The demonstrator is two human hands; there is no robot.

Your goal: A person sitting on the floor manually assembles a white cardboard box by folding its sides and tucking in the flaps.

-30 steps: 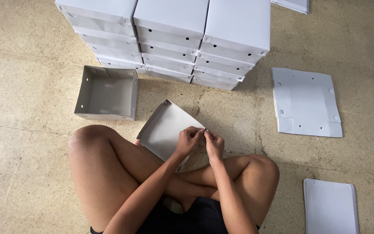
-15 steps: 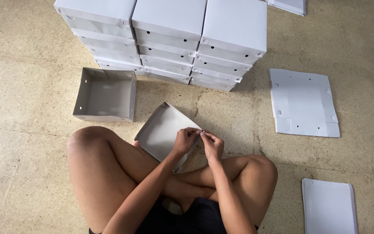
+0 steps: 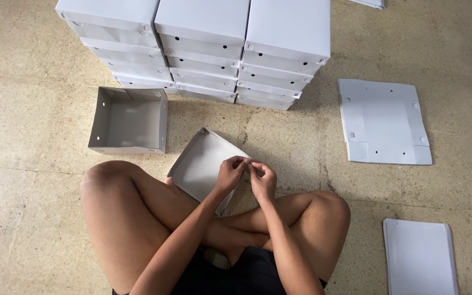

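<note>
— Where's the lid [image 3: 203, 166], and which way does it run?

— On the floor [image 3: 28, 109] against the crossed legs [image 3: 137, 218], tipped up on the left knee's side. Its long axis goes diagonally, from near the lap up toward the stack [image 3: 203, 49]; one corner points at the stack, and the hollow side faces up.

— What's it made of?

— Thin white sheet, smooth and matte, probably corrugated plastic, though the view is too coarse to be sure. Shallow folded walls, rectangular.

— And the hands?

— Both meet at the lid's right corner. The left hand [image 3: 230, 173] has its fingers curled and pinched on the wall's edge; the right hand [image 3: 262, 180] pinches the same corner from the other side, knuckles up. Fingertips are touching or nearly so. Forearms come up from the lap and converge, wrists bent slightly inward.

— Around it?

— An open box [image 3: 129, 120] of the same white sheet sits left, just below the stack, its walls upright with small round holes. The stack is three columns of closed white boxes. To the right, well apart, a flat blank [image 3: 383, 123] with cut flaps lies on the speckled beige floor, and a pile [image 3: 419, 257] of sheets lies nearer the right knee.
</note>
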